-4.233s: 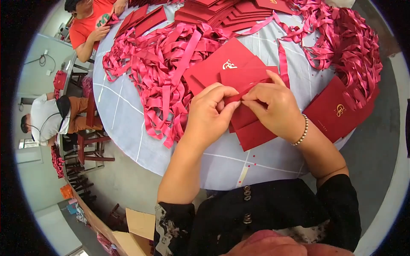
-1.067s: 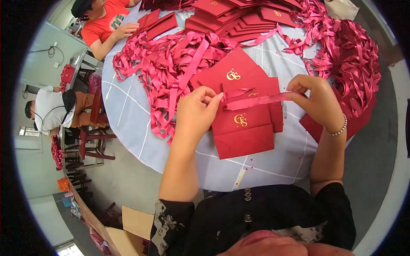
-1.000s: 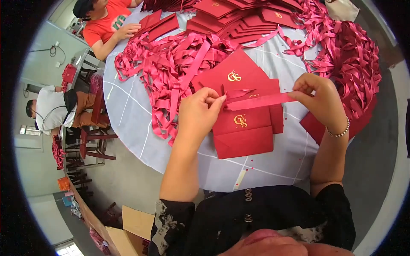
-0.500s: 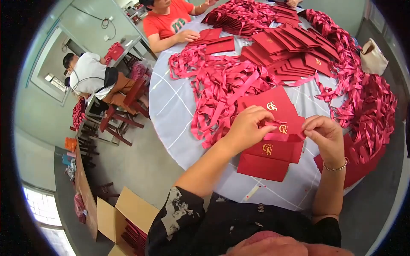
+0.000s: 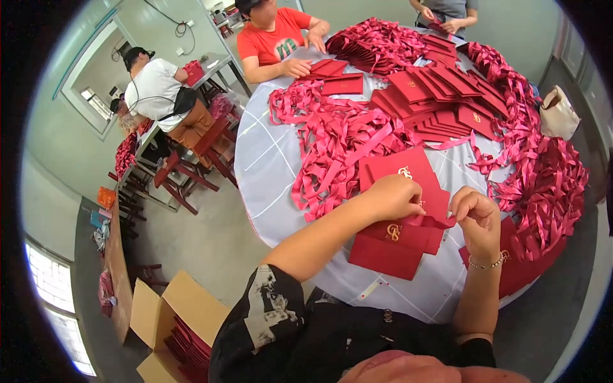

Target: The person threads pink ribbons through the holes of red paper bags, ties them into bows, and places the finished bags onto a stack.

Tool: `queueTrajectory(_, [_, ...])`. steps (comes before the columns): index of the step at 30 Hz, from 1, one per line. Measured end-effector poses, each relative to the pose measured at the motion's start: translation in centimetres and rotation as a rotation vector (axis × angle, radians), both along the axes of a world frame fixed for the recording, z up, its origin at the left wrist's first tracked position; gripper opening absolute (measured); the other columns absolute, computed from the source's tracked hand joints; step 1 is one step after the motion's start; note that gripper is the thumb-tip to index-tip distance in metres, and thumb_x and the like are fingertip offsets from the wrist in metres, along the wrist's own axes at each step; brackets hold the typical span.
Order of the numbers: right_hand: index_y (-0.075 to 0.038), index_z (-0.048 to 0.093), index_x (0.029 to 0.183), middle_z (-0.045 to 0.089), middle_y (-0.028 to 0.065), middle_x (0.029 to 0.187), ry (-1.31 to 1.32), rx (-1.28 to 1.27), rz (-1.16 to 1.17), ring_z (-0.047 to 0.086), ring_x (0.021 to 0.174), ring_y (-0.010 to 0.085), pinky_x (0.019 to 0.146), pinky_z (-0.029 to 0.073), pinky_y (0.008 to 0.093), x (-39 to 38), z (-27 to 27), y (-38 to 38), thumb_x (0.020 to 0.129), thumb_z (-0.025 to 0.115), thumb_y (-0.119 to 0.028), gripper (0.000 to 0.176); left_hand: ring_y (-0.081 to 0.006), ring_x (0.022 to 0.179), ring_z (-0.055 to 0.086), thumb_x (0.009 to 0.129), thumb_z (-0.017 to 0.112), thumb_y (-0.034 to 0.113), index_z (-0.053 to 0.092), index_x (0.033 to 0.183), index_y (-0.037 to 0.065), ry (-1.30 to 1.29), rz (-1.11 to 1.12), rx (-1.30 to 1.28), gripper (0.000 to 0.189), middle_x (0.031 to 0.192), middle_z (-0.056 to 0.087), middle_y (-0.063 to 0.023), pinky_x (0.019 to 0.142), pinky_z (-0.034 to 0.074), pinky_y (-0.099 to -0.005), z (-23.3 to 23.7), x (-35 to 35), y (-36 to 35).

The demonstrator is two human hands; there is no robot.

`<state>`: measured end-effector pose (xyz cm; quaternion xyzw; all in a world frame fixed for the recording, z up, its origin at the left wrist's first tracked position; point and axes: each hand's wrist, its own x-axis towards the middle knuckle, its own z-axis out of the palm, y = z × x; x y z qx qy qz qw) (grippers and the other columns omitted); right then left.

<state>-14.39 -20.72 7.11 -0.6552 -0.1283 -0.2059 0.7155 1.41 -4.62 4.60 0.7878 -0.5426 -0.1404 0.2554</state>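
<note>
Red paper bags (image 5: pixel 385 258) with gold letters lie overlapping on the table in front of me. Above them, my left hand (image 5: pixel 397 196) is closed in a pinch on a pinkish-red ribbon (image 5: pixel 435 221). My right hand (image 5: pixel 477 220), with a bead bracelet at the wrist, pinches the ribbon's other side near a bag's right edge. The exact grip points are small and partly hidden by my fingers. Left of the bags lies a loose heap of ribbons (image 5: pixel 338 143).
Stacked red bags (image 5: pixel 440 92) cover the table's far side, with ribboned bags (image 5: pixel 549 185) piled along the right. A person in orange-red (image 5: pixel 271 39) sits opposite, touching bags. An open carton (image 5: pixel 191 306) stands on the floor at left. A cream bag (image 5: pixel 559 113) is at right.
The view has shifted slightly. My left hand has turned over, its back now covering the gold letters on the middle bag. My right hand stays pinched beside it.
</note>
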Motion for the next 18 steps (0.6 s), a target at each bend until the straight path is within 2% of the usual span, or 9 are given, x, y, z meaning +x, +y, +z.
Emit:
queueTrajectory(4, [-0.004, 0.056, 0.077, 0.052, 0.0067, 0.092, -0.026, -0.017, -0.069, 0.050, 0.082, 0.0127, 0.075, 0.040, 0.0226, 0.1, -0.1, 0.2, 0.072, 0.047, 0.015, 0.021, -0.0316, 0.074, 0.067, 0.075, 0.079, 0.036, 0.070, 0.080, 0.005, 0.117, -0.004, 0.064, 0.032, 0.078, 0.070, -0.0136, 0.067, 0.052, -0.0409, -0.8, 1.3, -0.3])
queueTrajectory(6, [-0.004, 0.056, 0.078, 0.052, 0.0066, 0.091, -0.050, 0.006, -0.086, 0.050, 0.083, 0.0127, 0.076, 0.040, 0.0228, 0.4, -0.4, 0.2, 0.072, 0.047, 0.015, 0.021, -0.0259, 0.066, 0.065, 0.077, 0.080, 0.030, 0.069, 0.080, 0.003, 0.175, -0.103, -0.024, 0.030, 0.074, 0.068, -0.0118, 0.063, 0.050, -0.0355, -0.8, 1.6, 0.1])
queueTrajectory(7, [-0.004, 0.055, 0.078, 0.052, 0.0064, 0.091, -0.067, 0.038, -0.106, 0.050, 0.083, 0.0128, 0.077, 0.040, 0.0229, 0.5, -0.5, 0.2, 0.071, 0.047, 0.015, 0.022, -0.0259, 0.066, 0.065, 0.077, 0.080, 0.030, 0.069, 0.080, 0.003, 0.173, -0.101, -0.028, 0.030, 0.074, 0.068, -0.0118, 0.063, 0.050, -0.0355, -0.5, 1.4, 0.2])
queueTrajectory(9, [-0.004, 0.055, 0.079, 0.052, 0.0064, 0.091, -0.065, 0.055, -0.118, 0.050, 0.084, 0.0129, 0.078, 0.040, 0.0230, 0.7, -0.8, 0.2, 0.071, 0.047, 0.016, 0.023, -0.0306, 0.076, 0.067, 0.066, 0.083, 0.029, 0.068, 0.081, 0.003, 0.216, -0.095, 0.018, 0.034, 0.079, 0.070, -0.0130, 0.068, 0.052, -0.0404, -0.1, 1.0, 0.5])
queueTrajectory(12, [-0.004, 0.055, 0.081, 0.051, 0.0063, 0.092, -0.046, 0.069, -0.161, 0.050, 0.085, 0.0131, 0.080, 0.040, 0.0233, 0.8, -0.8, 0.5, 0.070, 0.046, 0.017, 0.025, -0.0316, 0.080, 0.067, 0.062, 0.084, 0.025, 0.068, 0.084, 0.003, 0.095, -0.169, -0.053, 0.035, 0.082, 0.069, -0.0133, 0.069, 0.052, -0.0407, -0.4, 0.3, 0.9])
queueTrajectory(13, [-0.003, 0.055, 0.082, 0.051, 0.0063, 0.093, -0.034, 0.067, -0.188, 0.050, 0.085, 0.0133, 0.080, 0.041, 0.0235, 0.9, -0.7, 0.6, 0.070, 0.045, 0.017, 0.026, -0.0327, 0.082, 0.067, 0.061, 0.082, 0.022, 0.067, 0.085, 0.004, 0.095, -0.157, -0.007, 0.034, 0.084, 0.069, -0.0135, 0.071, 0.052, -0.0417, -0.4, 0.0, 1.0])
queueTrajectory(18, [-0.003, 0.055, 0.082, 0.051, 0.0061, 0.093, -0.004, 0.025, -0.174, 0.050, 0.086, 0.0133, 0.081, 0.041, 0.0237, 1.2, -1.6, 0.5, 0.069, 0.043, 0.018, 0.027, -0.0343, 0.083, 0.067, 0.061, 0.080, 0.020, 0.066, 0.083, 0.003, 0.011, -0.162, 0.044, 0.031, 0.083, 0.068, -0.0146, 0.073, 0.051, -0.0436, -0.6, -0.7, 1.8])
